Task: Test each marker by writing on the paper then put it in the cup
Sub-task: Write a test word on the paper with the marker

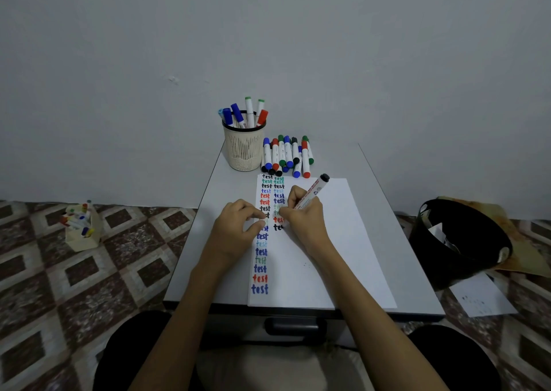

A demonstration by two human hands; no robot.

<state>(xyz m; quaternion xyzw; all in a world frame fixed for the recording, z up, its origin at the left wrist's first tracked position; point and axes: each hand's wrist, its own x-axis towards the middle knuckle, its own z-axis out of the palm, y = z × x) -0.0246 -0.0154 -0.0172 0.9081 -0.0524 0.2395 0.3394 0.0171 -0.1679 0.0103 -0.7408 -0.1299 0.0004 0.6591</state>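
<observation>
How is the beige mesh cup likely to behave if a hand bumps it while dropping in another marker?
Probably light: the cup looks like thin perforated plastic. Possibly top-heavy, since the markers in it stick out above its rim and lean outward. It stands near the far edge of the table, so a bump might tip or slide it off.

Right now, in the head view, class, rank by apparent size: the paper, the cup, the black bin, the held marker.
1. paper
2. black bin
3. cup
4. marker, in the right hand
</observation>
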